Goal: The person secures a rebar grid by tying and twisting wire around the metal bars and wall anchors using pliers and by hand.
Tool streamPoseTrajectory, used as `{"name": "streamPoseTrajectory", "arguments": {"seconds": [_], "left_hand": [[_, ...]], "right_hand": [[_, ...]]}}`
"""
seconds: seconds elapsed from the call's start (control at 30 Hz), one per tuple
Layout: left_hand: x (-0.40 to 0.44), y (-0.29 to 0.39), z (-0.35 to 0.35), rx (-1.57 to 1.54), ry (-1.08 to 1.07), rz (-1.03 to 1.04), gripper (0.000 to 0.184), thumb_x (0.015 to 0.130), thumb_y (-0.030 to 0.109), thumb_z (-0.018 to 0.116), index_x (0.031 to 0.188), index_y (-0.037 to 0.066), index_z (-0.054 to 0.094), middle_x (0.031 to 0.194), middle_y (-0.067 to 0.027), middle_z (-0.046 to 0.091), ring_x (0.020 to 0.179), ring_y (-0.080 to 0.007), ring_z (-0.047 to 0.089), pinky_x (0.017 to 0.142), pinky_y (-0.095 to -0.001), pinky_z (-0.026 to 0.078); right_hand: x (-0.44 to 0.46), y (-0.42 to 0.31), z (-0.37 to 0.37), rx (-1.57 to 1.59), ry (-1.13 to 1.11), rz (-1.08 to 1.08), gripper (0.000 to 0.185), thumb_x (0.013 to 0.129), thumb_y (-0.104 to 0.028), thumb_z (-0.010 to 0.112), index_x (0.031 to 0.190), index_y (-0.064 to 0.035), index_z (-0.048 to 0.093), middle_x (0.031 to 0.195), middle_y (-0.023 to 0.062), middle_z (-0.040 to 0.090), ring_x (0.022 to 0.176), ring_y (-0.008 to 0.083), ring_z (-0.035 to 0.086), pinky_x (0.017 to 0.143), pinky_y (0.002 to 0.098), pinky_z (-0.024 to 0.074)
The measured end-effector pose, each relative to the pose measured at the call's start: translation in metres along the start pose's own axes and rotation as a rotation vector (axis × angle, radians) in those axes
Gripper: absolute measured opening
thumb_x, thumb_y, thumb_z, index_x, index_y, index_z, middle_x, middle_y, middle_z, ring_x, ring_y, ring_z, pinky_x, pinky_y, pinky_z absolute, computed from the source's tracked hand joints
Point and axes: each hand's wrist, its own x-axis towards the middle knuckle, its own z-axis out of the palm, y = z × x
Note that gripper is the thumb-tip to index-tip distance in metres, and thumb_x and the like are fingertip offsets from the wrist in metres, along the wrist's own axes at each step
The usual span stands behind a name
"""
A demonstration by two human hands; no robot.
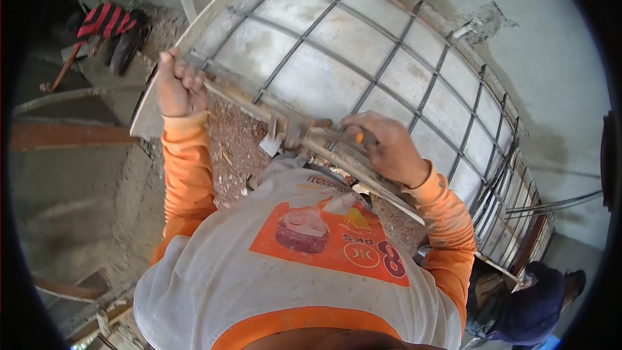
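My left hand [179,87] is closed at the upper left end of a long wooden strip [363,176], beside the edge of a curved board [148,105]. Closed around the orange-marked handle of a tool is my right hand [391,149]. The tool's head [296,133] appears to be a hammer's and lies over the strip, near a small wooden block. Beyond both hands, a grid of dark steel bars [372,80] covers a pale curved surface [317,76].
A person in dark blue [528,308] is at the lower right. Another in red and black stripes [107,23] is at the upper left. Thin bars or cables [557,204] stick out at the right. Rough reddish ground [234,149] shows below the strip.
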Motion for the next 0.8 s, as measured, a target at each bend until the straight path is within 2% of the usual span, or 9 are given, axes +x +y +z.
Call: {"name": "streamPoseTrajectory", "arguments": {"seconds": [0.2, 0.27, 0.3, 0.5, 0.53, 0.6, 0.7, 0.73, 0.8], "left_hand": [[-0.022, 0.015, -0.017, 0.388, 0.204, 0.406, 0.027, 0.095, 0.025, 0.047, 0.101, 0.0, 0.054, 0.061, 0.0007, 0.047, 0.047, -0.0089, 0.045, 0.04, -0.0214, 0.035], [-0.026, 0.007, -0.029, 0.401, 0.215, 0.405, 0.026, 0.095, 0.024, 0.047, 0.1, 0.0, 0.056, 0.061, -0.0013, 0.052, 0.045, -0.0108, 0.049, 0.039, -0.0215, 0.037], [-0.028, 0.003, -0.032, 0.419, 0.2, 0.36, 0.026, 0.095, 0.023, 0.047, 0.1, 0.0, 0.056, 0.061, -0.0015, 0.052, 0.045, -0.011, 0.05, 0.039, -0.0215, 0.037], [-0.029, -0.012, -0.04, 0.424, 0.173, 0.229, 0.025, 0.095, 0.022, 0.048, 0.1, 0.0, 0.058, 0.062, -0.0032, 0.055, 0.047, -0.0126, 0.055, 0.041, -0.0217, 0.041], [-0.028, -0.012, -0.039, 0.423, 0.174, 0.242, 0.025, 0.095, 0.022, 0.048, 0.1, 0.0, 0.058, 0.062, -0.0032, 0.055, 0.047, -0.0126, 0.055, 0.041, -0.0217, 0.041], [-0.025, -0.01, -0.037, 0.432, 0.187, 0.205, 0.025, 0.095, 0.022, 0.048, 0.099, 0.0, 0.058, 0.063, -0.0033, 0.055, 0.047, -0.0124, 0.054, 0.04, -0.0216, 0.041], [-0.017, -0.006, -0.036, 0.442, 0.172, 0.188, 0.026, 0.095, 0.023, 0.049, 0.099, 0.0, 0.059, 0.062, -0.0032, 0.054, 0.046, -0.012, 0.054, 0.04, -0.0213, 0.041], [-0.015, -0.005, -0.035, 0.449, 0.163, 0.163, 0.027, 0.095, 0.024, 0.049, 0.099, 0.0, 0.059, 0.062, -0.0031, 0.054, 0.046, -0.0119, 0.054, 0.04, -0.0212, 0.041], [-0.008, -0.003, -0.027, 0.453, 0.149, 0.162, 0.028, 0.095, 0.025, 0.049, 0.099, -0.001, 0.059, 0.062, -0.0027, 0.054, 0.046, -0.0114, 0.054, 0.039, -0.0208, 0.04]], "right_hand": [[-0.009, 0.004, -0.074, 0.014, 0.119, 0.432, 0.025, 0.091, -0.015, 0.051, 0.113, -0.0035, 0.055, 0.075, 0.0006, 0.051, 0.061, 0.0078, 0.044, 0.057, 0.0226, 0.0383], [-0.02, 0.007, -0.109, 0.003, 0.05, 0.613, 0.03, 0.092, -0.026, 0.052, 0.114, -0.0067, 0.054, 0.062, -0.0051, 0.045, 0.047, 0.0022, 0.03, 0.043, 0.0189, 0.0214], [-0.018, 0.003, -0.125, -0.034, -0.024, 0.768, 0.029, 0.093, -0.024, 0.052, 0.112, -0.0037, 0.055, 0.062, -0.0014, 0.046, 0.051, 0.0056, 0.037, 0.049, 0.0215, 0.0309], [-0.054, 0.092, -0.159, 0.148, 0.033, 1.069, 0.037, 0.09, -0.033, 0.057, 0.115, -0.0066, 0.052, 0.059, -0.003, 0.045, 0.038, 0.0029, 0.029, 0.034, 0.0191, 0.0208], [-0.067, 0.118, -0.159, 0.042, 0.048, 0.978, 0.037, 0.088, -0.034, 0.059, 0.113, -0.0074, 0.054, 0.06, -0.0033, 0.045, 0.038, 0.0026, 0.03, 0.034, 0.019, 0.0214], [-0.077, 0.142, -0.156, -0.174, 0.086, 0.813, 0.033, 0.086, -0.027, 0.061, 0.102, 0.0002, 0.059, 0.068, 0.0052, 0.057, 0.054, 0.0155, 0.052, 0.051, 0.0262, 0.0423], [-0.079, 0.142, -0.144, -0.562, 0.152, 0.835, 0.031, 0.084, -0.025, 0.062, 0.098, 0.0027, 0.061, 0.081, 0.016, 0.063, 0.071, 0.0312, 0.06, 0.067, 0.0364, 0.0474], [-0.078, 0.138, -0.139, -0.557, 0.159, 0.836, 0.031, 0.084, -0.025, 0.062, 0.098, 0.0027, 0.061, 0.081, 0.016, 0.063, 0.071, 0.0312, 0.06, 0.067, 0.0364, 0.0474], [-0.068, 0.118, -0.124, -0.933, 0.253, 0.547, 0.032, 0.084, -0.026, 0.062, 0.098, 0.0027, 0.061, 0.089, 0.0229, 0.063, 0.081, 0.0399, 0.059, 0.072, 0.0411, 0.0473]]}}
